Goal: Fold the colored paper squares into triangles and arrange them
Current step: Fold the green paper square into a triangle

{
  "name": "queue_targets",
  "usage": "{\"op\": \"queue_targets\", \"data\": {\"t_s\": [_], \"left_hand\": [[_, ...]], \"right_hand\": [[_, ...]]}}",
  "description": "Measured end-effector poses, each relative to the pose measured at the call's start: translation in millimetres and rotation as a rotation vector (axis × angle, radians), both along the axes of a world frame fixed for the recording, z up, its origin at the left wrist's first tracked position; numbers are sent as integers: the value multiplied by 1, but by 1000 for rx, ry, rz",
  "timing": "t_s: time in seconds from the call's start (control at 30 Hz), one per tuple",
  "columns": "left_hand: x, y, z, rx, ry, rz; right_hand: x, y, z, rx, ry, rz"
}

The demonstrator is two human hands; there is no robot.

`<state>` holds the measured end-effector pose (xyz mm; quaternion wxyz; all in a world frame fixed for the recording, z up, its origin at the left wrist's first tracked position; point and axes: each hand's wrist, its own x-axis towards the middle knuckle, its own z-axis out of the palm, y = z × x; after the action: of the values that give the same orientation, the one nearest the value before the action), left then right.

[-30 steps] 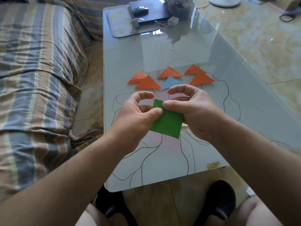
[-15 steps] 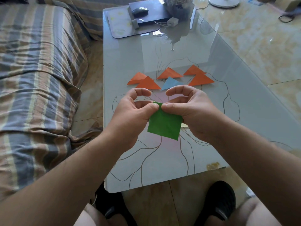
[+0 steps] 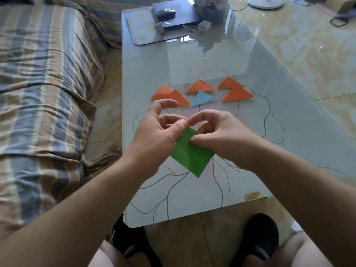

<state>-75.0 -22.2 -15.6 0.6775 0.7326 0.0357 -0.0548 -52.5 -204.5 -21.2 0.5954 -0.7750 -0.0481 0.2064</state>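
I hold a green paper square [image 3: 189,156] in the air above the glass table [image 3: 289,132], turned like a diamond with one corner pointing down. My left hand [image 3: 159,132] pinches its upper left edge near the top corner. My right hand [image 3: 217,133] pinches the upper right edge, thumb on the front of the paper. Beyond my hands lie several folded orange triangles [image 3: 238,94] and one light blue triangle [image 3: 203,98] in a loose row on the table.
A striped sofa [image 3: 48,83] runs along the table's left side. At the far end sit a mouse pad [image 3: 146,29], a dark box with a mouse [image 3: 165,11] and a vase [image 3: 211,8]. My knees and black shoes [image 3: 260,239] are below the near edge.
The green square has turned from a tilted square to a diamond and dropped slightly. My left thumb has slid to the top corner, and my right thumb moved down onto the paper's face.
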Motion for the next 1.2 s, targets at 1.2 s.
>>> {"op": "queue_targets", "data": {"t_s": [1.2], "left_hand": [[10,1,7,-537,435,153]], "right_hand": [[5,-4,1,106,-302,-228]]}}
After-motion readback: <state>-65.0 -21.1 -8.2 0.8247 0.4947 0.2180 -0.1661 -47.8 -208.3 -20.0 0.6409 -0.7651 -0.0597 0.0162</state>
